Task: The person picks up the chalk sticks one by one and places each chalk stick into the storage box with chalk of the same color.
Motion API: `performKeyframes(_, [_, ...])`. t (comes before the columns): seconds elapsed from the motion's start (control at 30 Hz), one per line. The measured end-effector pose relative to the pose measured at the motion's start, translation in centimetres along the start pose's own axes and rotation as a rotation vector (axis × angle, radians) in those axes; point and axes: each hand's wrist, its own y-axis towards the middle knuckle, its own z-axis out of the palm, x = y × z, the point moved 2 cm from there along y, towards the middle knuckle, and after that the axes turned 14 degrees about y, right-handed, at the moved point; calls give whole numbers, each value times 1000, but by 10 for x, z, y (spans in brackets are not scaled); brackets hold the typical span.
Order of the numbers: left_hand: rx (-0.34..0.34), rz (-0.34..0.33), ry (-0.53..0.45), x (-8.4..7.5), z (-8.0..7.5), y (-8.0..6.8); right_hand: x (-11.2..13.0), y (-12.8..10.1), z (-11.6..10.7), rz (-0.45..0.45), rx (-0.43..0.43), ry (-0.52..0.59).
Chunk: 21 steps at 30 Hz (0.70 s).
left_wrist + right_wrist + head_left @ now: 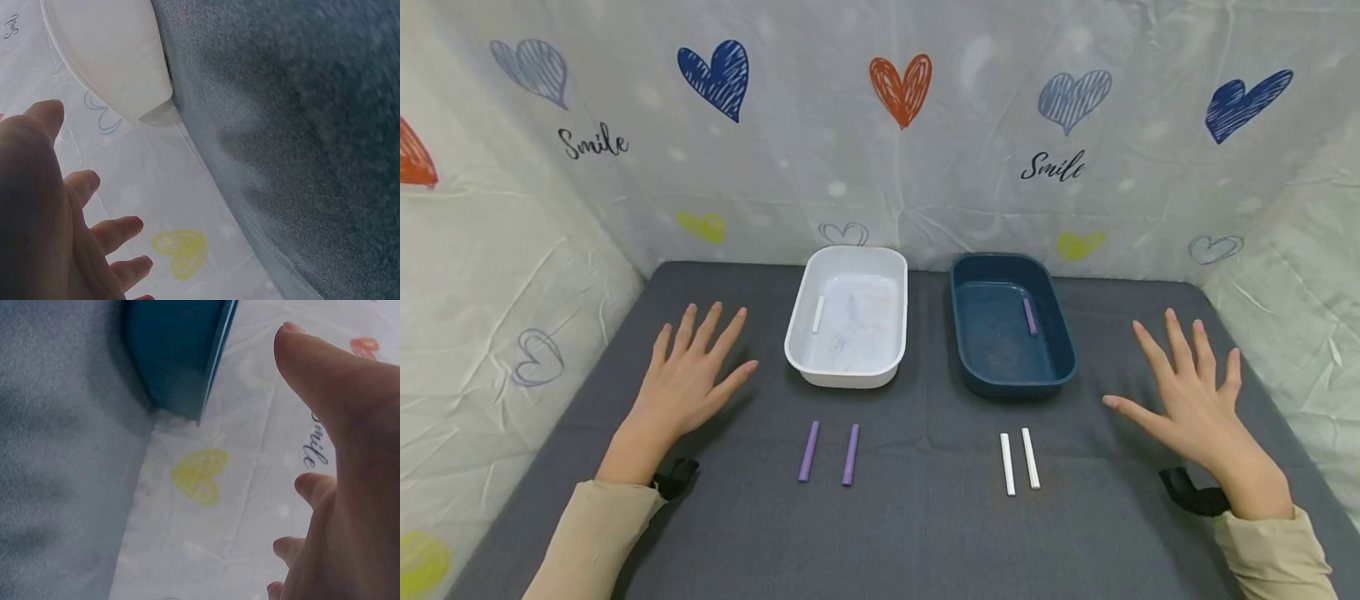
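My left hand (pixel 687 377) is held with spread fingers at the left, beside a white tray (pixel 852 377). Nothing is in it. On the right, my right hand (pixel 1197 408) also has its fingers spread and holds nothing; a dark blue tray (pixel 1018 388) is the nearest thing to it. One white chalk stick (pixel 818 314) lies inside the white tray, and one purple chalk stick (pixel 1029 317) inside the blue one. Two purple sticks (pixel 808 451) (pixel 850 455) lie in front of the white tray. In front of the blue tray lie two white sticks (pixel 1007 464) (pixel 1031 458).
A grey cloth (pixel 925 533) covers the table. Behind it hangs a pale curtain (pixel 805 150) printed with hearts, close to the trays' far rims. Similar pale fabric hangs along both sides. Each wrist wears a black band (pixel 676 478).
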Motion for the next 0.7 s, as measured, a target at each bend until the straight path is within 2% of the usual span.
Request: performKeyframes(0.7, [3, 49, 0, -18, -2, 11, 24, -5, 16, -158, 2, 107])
